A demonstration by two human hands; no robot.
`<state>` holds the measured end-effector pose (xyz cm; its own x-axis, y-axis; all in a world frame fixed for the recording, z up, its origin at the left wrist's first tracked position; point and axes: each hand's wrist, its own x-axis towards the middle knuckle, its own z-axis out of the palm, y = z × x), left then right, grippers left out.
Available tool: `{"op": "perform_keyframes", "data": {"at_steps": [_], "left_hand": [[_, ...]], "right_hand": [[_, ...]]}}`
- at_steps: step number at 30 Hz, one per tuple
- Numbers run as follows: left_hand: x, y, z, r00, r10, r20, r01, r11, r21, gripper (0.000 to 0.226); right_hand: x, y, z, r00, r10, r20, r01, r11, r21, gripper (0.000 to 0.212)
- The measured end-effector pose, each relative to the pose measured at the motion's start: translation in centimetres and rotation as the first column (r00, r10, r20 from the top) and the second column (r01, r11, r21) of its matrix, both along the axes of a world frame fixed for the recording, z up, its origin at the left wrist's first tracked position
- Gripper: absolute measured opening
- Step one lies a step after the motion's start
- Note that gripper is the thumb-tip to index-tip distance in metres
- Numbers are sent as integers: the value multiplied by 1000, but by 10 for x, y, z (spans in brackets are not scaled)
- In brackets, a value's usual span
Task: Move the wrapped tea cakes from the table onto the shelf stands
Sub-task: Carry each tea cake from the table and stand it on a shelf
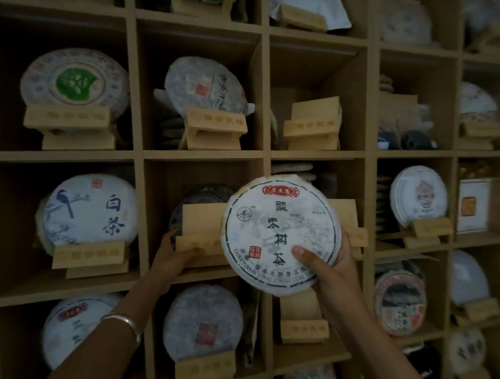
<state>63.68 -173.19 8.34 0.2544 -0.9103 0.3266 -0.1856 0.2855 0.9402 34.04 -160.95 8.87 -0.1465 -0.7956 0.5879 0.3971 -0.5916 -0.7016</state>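
- Right hand (332,270) grips the wrapped tea cake (281,233) at its lower right edge: thumb across the printed face, fingers behind the rim and hidden.
- The tea cake is held upright in front of the shelf (204,155), covering the divider between 2 middle-row compartments; it rests on no stand.
- Left hand (174,250) holds the front lip of the empty wooden stand (197,230) in the centre compartment; its fingertips are dark and hard to make out.
- A dark patterned cake (206,195) behind that stand is mostly hidden.
- Legible on the held cake: a red banner at top, large black characters down the centre, and Latin lettering along the lower rim reading partly "CHINA YUNNAN SIMAO JINGGU"; the remainder is covered by the thumb.
- The bird-print cake (89,209) at left reads "白茶".
- Stand engravings are blurred and unreadable.
- A silver bracelet (126,322) encircles the left wrist.
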Motion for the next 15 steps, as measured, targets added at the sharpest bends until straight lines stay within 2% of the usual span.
{"op": "perform_keyframes", "data": {"at_steps": [3,8,12,15], "left_hand": [[5,-3,0,996,-43,-73,44,999,9,84],[4,9,4,972,-137,-190,144,989,26,79],[-1,40,8,946,-225,-233,233,973,4,90],[-4,69,14,946,-274,-174,281,959,15,98]], "right_hand": [[1,-2,-3,1000,4,15,-4,1000,-3,83],[-1,-7,-4,1000,-12,-9,12,1000,-16,81],[2,-8,1,999,-20,-38,19,1000,-24,85],[5,-5,15,999,3,-42,-5,999,-45,82]]}}
